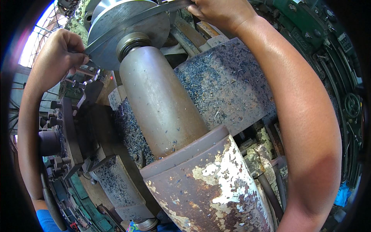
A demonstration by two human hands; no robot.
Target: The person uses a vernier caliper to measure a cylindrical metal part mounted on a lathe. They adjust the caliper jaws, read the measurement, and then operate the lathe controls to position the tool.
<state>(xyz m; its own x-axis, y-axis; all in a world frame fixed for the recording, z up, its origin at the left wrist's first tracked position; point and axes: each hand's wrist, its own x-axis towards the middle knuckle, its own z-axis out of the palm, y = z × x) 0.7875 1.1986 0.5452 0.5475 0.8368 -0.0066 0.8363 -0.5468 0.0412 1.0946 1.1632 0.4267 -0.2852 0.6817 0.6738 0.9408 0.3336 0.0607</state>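
Both hands pinch a thin steel rule (135,21) laid across the disc (127,31) face: left hand (58,58) in a narrow grip on its lower end, right hand (222,13) closed on the upper end. The disc sits on a brown shaft (162,104) above the chip-strewn lathe bed (228,85). Judging by this, keeping the rule flat and through the centre would read best.

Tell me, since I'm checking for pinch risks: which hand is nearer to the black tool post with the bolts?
Left. The left hand grips the end of the steel rule just above the tool post; the right hand holds the rule's far end, across the round workpiece.
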